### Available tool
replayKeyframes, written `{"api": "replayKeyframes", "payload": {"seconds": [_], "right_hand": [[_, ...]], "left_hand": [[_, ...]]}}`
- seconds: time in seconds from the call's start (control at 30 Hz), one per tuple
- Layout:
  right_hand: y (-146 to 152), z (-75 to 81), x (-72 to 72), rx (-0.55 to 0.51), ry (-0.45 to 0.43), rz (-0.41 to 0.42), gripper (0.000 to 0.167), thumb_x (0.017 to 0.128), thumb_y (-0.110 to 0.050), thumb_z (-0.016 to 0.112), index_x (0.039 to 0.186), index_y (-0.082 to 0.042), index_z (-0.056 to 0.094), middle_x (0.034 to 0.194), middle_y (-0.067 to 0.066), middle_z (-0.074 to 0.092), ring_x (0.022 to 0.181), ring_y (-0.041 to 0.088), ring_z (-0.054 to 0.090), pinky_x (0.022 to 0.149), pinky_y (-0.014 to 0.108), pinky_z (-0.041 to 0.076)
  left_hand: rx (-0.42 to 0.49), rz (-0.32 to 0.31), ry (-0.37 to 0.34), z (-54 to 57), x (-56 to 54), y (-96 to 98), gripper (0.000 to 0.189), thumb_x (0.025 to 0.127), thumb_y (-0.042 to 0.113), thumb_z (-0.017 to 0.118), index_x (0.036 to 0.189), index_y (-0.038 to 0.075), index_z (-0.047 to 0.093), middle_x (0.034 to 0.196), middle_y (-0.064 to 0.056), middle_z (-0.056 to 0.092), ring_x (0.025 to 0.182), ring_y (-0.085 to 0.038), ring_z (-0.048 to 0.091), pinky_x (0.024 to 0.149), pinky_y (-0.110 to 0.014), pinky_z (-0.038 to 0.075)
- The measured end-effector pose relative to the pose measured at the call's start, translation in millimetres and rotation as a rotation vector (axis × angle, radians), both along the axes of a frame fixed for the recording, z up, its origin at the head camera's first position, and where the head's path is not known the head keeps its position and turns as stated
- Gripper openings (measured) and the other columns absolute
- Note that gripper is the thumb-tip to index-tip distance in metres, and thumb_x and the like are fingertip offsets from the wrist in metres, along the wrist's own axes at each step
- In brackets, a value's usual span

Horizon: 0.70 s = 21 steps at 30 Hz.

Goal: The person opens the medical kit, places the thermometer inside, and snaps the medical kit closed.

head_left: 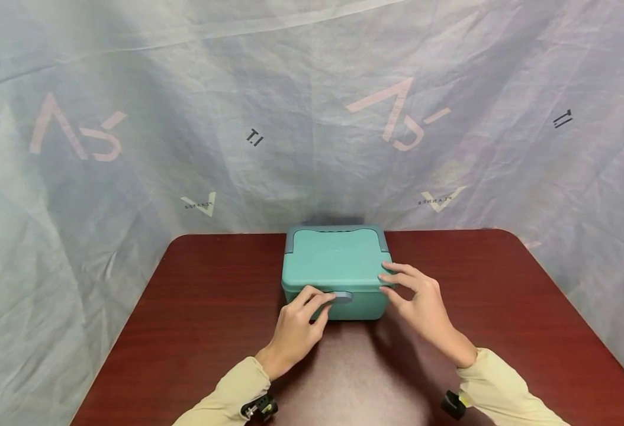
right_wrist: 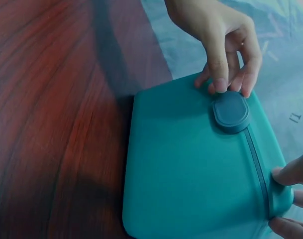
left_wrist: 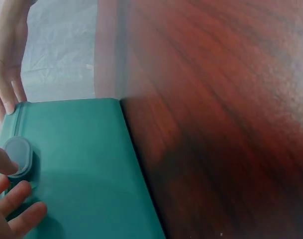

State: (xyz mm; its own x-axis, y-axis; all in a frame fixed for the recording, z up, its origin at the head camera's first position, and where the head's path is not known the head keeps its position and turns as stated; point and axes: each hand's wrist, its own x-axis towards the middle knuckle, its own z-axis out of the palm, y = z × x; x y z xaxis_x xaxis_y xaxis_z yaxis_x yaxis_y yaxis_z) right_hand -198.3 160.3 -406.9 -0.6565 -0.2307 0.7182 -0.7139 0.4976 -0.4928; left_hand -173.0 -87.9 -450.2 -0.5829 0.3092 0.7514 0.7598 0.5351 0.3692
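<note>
A teal lunch box (head_left: 338, 260) with a blue-grey handle folded round its lid's back edge stands on the table. My left hand (head_left: 297, 325) is at the front, its bent fingers at the left end of the blue-grey latch (head_left: 342, 297). In the right wrist view, one fingertip presses against the rounded latch (right_wrist: 231, 112) and other fingertips lie beside it. My right hand (head_left: 421, 305) touches the lid's front right corner with spread fingertips, thumb lower than the fingers. The lid sits flat on the box, and the inside is hidden.
The box stands near the back edge of the dark red wooden table (head_left: 195, 307). A pale printed cloth (head_left: 312, 118) hangs behind and along both sides. Dark wrist devices (head_left: 259, 408) sit at both light sleeves.
</note>
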Motion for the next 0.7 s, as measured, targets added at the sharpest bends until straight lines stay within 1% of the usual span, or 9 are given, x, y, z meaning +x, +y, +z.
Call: {"api": "replayKeyframes", "payload": {"seconds": [0.1, 0.2, 0.27, 0.37, 0.47, 0.57, 0.6, 0.67, 0.7], "right_hand": [[2, 1.8, -1.2, -0.009, -0.027, 0.010, 0.032, 0.067, 0.010, 0.080, 0.096, -0.003, 0.074, 0.111, 0.009, 0.067, 0.096, 0.028, 0.065, 0.083, 0.009, 0.042], [5, 2.0, -1.0, -0.008, -0.049, 0.003, 0.033, 0.068, 0.011, 0.079, 0.097, -0.003, 0.074, 0.112, 0.010, 0.066, 0.098, 0.029, 0.064, 0.084, 0.009, 0.042], [7, 1.8, -0.5, -0.006, -0.067, -0.009, 0.034, 0.068, 0.011, 0.079, 0.098, -0.003, 0.074, 0.114, 0.011, 0.066, 0.100, 0.029, 0.064, 0.086, 0.009, 0.041], [11, 0.9, 0.1, 0.000, -0.097, -0.025, 0.034, 0.069, 0.010, 0.078, 0.099, -0.004, 0.074, 0.115, 0.010, 0.065, 0.101, 0.028, 0.064, 0.086, 0.008, 0.040], [15, -1.2, 1.2, 0.009, -0.123, -0.013, 0.035, 0.070, 0.008, 0.078, 0.102, -0.005, 0.073, 0.118, 0.010, 0.064, 0.100, 0.024, 0.065, 0.085, 0.011, 0.044], [21, -3.4, 2.2, 0.011, -0.150, 0.011, 0.037, 0.073, 0.006, 0.077, 0.108, -0.005, 0.070, 0.121, 0.011, 0.062, 0.100, 0.020, 0.065, 0.083, 0.016, 0.048], [24, -3.6, 2.3, 0.017, -0.158, 0.008, 0.039, 0.075, 0.003, 0.077, 0.111, -0.006, 0.069, 0.123, 0.010, 0.061, 0.103, 0.018, 0.063, 0.084, 0.017, 0.047], [30, -3.2, 2.2, 0.033, -0.188, -0.016, 0.044, 0.078, -0.005, 0.077, 0.120, -0.011, 0.065, 0.128, 0.005, 0.058, 0.110, 0.016, 0.059, 0.090, 0.017, 0.044], [33, -2.4, 1.9, 0.046, -0.209, -0.037, 0.048, 0.080, -0.010, 0.077, 0.125, -0.015, 0.062, 0.130, 0.002, 0.057, 0.115, 0.015, 0.056, 0.093, 0.018, 0.042]], "left_hand": [[-0.012, -0.002, -0.049, 2.7, 0.7, -3.2, 0.032, 0.085, 0.001, 0.067, 0.115, 0.011, 0.065, 0.103, 0.001, 0.056, 0.056, -0.002, 0.042, 0.049, -0.009, 0.032], [-0.019, -0.016, -0.093, 4.3, 1.8, -6.0, 0.031, 0.086, 0.003, 0.065, 0.117, 0.010, 0.064, 0.108, 0.000, 0.057, 0.058, -0.003, 0.045, 0.049, -0.010, 0.033], [-0.014, -0.022, -0.122, 5.9, 2.4, -8.7, 0.030, 0.087, 0.004, 0.064, 0.117, 0.009, 0.064, 0.110, -0.001, 0.057, 0.064, -0.006, 0.051, 0.051, -0.012, 0.036], [0.000, -0.017, -0.154, 9.2, 3.3, -15.6, 0.029, 0.088, 0.006, 0.064, 0.117, 0.008, 0.064, 0.112, 0.000, 0.058, 0.079, -0.010, 0.058, 0.057, -0.015, 0.041], [0.020, 0.000, -0.165, 12.5, 4.9, -25.3, 0.030, 0.087, 0.005, 0.064, 0.117, 0.008, 0.063, 0.112, 0.000, 0.057, 0.087, -0.012, 0.060, 0.061, -0.021, 0.044], [0.044, 0.026, -0.149, 16.6, 6.1, -35.1, 0.032, 0.085, 0.003, 0.065, 0.117, 0.008, 0.063, 0.112, -0.002, 0.057, 0.091, -0.015, 0.060, 0.064, -0.026, 0.047], [0.056, 0.033, -0.141, 18.2, 6.1, -38.1, 0.033, 0.085, 0.002, 0.066, 0.117, 0.007, 0.063, 0.112, -0.003, 0.057, 0.092, -0.017, 0.060, 0.065, -0.029, 0.048], [0.078, 0.062, -0.128, 21.8, 5.0, -43.9, 0.033, 0.084, 0.002, 0.067, 0.117, 0.007, 0.063, 0.113, -0.004, 0.056, 0.098, -0.019, 0.059, 0.073, -0.033, 0.050], [0.088, 0.081, -0.125, 23.9, 4.0, -47.2, 0.034, 0.083, 0.002, 0.067, 0.117, 0.006, 0.063, 0.114, -0.005, 0.056, 0.100, -0.019, 0.059, 0.076, -0.033, 0.050]]}}
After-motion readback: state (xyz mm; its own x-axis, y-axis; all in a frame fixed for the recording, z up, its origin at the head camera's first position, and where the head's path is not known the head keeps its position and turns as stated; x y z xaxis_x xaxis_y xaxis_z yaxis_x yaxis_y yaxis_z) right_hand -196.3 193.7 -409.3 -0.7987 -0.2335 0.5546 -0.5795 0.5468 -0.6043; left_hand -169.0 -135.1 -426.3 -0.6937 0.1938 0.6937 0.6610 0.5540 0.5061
